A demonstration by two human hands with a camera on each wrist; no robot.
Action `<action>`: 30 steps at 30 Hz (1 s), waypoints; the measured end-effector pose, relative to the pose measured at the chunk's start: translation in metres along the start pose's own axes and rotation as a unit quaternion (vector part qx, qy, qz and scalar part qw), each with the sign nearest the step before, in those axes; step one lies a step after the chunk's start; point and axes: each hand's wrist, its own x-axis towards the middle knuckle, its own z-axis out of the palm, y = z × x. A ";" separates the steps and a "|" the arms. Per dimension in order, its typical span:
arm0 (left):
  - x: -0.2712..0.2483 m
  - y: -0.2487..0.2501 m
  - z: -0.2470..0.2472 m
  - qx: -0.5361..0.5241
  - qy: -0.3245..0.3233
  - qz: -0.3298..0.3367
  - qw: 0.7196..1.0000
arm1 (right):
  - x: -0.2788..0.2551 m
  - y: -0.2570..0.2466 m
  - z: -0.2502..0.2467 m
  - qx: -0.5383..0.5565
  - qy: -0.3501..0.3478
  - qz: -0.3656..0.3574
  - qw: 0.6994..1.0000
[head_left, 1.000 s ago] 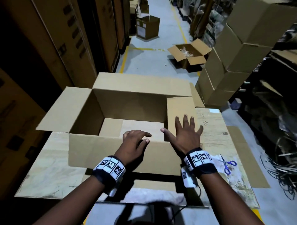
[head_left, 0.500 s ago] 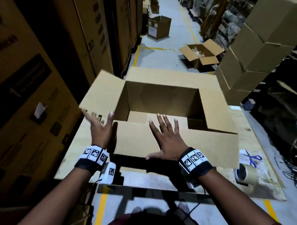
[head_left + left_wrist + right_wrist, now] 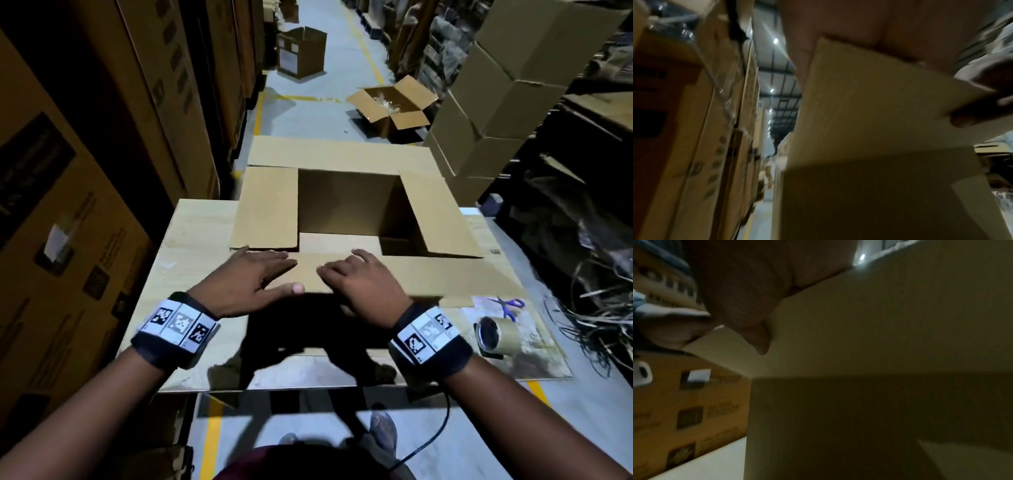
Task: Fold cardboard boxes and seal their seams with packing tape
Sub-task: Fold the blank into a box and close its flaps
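An open cardboard box (image 3: 346, 205) stands on the table (image 3: 191, 240). Its left flap (image 3: 267, 209) and right flap (image 3: 442, 219) are folded inward. The far flap (image 3: 339, 152) points away. The near flap (image 3: 445, 277) juts toward me. My left hand (image 3: 253, 277) lies on its left part, fingers straight on top and thumb under the near edge. My right hand (image 3: 356, 277) grips the same flap just to the right, fingers curled. From below, the left wrist view shows the near flap (image 3: 879, 105), and the right wrist view shows that flap (image 3: 879, 321) under my palm (image 3: 756, 288).
A tape roll (image 3: 493, 335) and blue-handled scissors (image 3: 510, 305) lie on the table's right side. Tall cartons (image 3: 102, 137) wall the left. Stacked boxes (image 3: 496, 102) and loose straps (image 3: 599, 308) crowd the right. An open box (image 3: 394, 102) sits on the aisle floor.
The left flap has gone from raised to folded flat inward. My left hand left it and came to the near flap. My right hand's flat fingers have curled on that flap.
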 end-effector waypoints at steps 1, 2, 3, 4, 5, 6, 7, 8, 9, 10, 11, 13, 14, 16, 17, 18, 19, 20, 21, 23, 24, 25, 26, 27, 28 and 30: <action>-0.001 0.006 -0.014 0.020 -0.003 0.019 1.000 | -0.001 0.003 -0.020 -0.012 -0.015 0.007 1.000; 0.001 0.010 -0.029 0.043 0.017 0.028 0.999 | -0.001 0.009 -0.034 -0.023 -0.010 0.015 1.000; 0.004 0.011 -0.042 0.064 0.050 0.034 0.996 | 0.000 0.015 -0.046 -0.019 0.008 0.023 1.000; 0.009 0.011 -0.053 0.080 0.086 0.041 0.992 | 0.002 0.020 -0.056 -0.002 0.039 0.030 0.999; 0.014 0.011 -0.063 0.089 0.112 0.046 0.989 | 0.005 0.023 -0.060 0.018 0.083 0.032 0.996; 0.019 0.011 -0.068 0.090 0.129 0.039 0.987 | 0.011 0.027 -0.060 0.037 0.124 0.036 0.991; 0.025 0.012 -0.069 0.091 0.139 0.017 0.986 | 0.018 0.030 -0.056 0.048 0.141 0.047 0.988; 0.031 0.013 -0.065 0.099 0.148 -0.016 0.984 | 0.025 0.032 -0.047 0.046 0.144 0.066 0.986; 0.038 0.015 -0.057 0.111 0.162 -0.045 0.980 | 0.033 0.034 -0.036 0.030 0.145 0.093 0.985; 0.046 0.017 -0.046 0.121 0.174 -0.067 0.975 | 0.039 0.034 -0.025 0.016 0.142 0.118 0.983; 0.055 0.022 -0.033 0.118 0.179 -0.081 0.973 | 0.043 0.033 -0.015 0.015 0.129 0.143 0.981; 0.075 0.033 -0.005 0.086 0.147 -0.094 0.981 | 0.045 0.033 0.016 0.051 0.069 0.173 0.981; 0.086 0.040 0.009 0.064 0.118 -0.096 0.986 | 0.044 0.035 0.031 0.089 0.027 0.176 0.980; 0.105 0.054 0.033 0.020 0.057 -0.092 0.994 | 0.035 0.044 0.050 0.151 -0.041 0.173 0.973; 0.113 0.061 0.042 -0.002 0.034 -0.092 0.995 | 0.029 0.052 0.053 0.171 -0.061 0.164 0.970; 0.120 0.068 0.049 -0.020 0.017 -0.094 0.995 | 0.023 0.062 0.052 0.191 -0.065 0.152 0.967; 0.125 0.074 0.054 -0.026 0.006 -0.098 0.995 | 0.017 0.075 0.049 0.215 -0.056 0.136 0.966; 0.131 0.080 0.058 -0.019 -0.001 -0.101 0.995 | 0.011 0.090 0.043 0.242 -0.038 0.121 0.962; 0.137 0.086 0.060 -0.007 -0.003 -0.102 0.995 | 0.005 0.109 0.037 0.266 -0.010 0.114 0.957; 0.151 0.097 0.063 0.006 -0.005 -0.102 0.995 | -0.002 0.153 0.023 0.286 0.055 0.131 0.948; 0.159 0.103 0.065 0.009 -0.006 -0.103 0.995 | -0.003 0.176 0.017 0.289 0.084 0.154 0.941; 0.166 0.109 0.068 0.011 -0.006 -0.106 0.994 | -0.003 0.200 0.012 0.288 0.104 0.181 0.934; 0.174 0.116 0.071 0.013 -0.004 -0.111 0.994 | 0.000 0.226 0.011 0.287 0.115 0.212 0.927; 0.182 0.124 0.074 0.014 -0.002 -0.117 0.993 | 0.003 0.249 0.011 0.290 0.112 0.245 0.918; 0.189 0.131 0.077 0.017 0.000 -0.124 0.992 | 0.009 0.272 0.013 0.302 0.099 0.279 0.906; 0.202 0.146 0.082 0.024 -0.001 -0.135 0.991 | 0.021 0.315 0.025 0.367 0.069 0.340 0.863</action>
